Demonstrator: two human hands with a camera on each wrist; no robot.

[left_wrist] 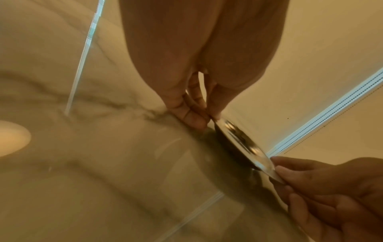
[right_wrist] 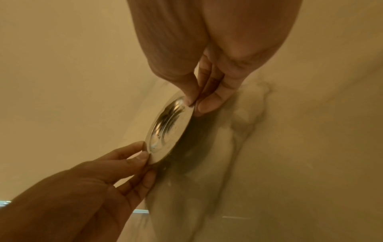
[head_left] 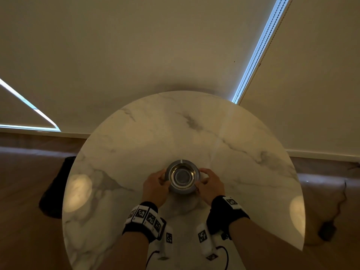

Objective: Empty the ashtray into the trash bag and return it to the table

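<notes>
A round, shiny metal ashtray (head_left: 182, 176) (left_wrist: 241, 142) (right_wrist: 168, 129) sits near the middle of the round marble table (head_left: 136, 145), its bowl showing only reflections. My left hand (head_left: 155, 182) (left_wrist: 192, 114) pinches its left rim between thumb and fingers. My right hand (head_left: 209, 182) (right_wrist: 203, 101) pinches the right rim the same way. Whether the ashtray rests on the table or hangs just above it, I cannot tell. A dark bag-like shape (head_left: 56, 188) stands on the floor left of the table, partly hidden by the tabletop.
Wooden floor (head_left: 23, 221) surrounds the table. A dark cable and plug block (head_left: 329, 230) lie on the floor at the right. Closed blinds (head_left: 136, 55) with bright slits stand behind the table.
</notes>
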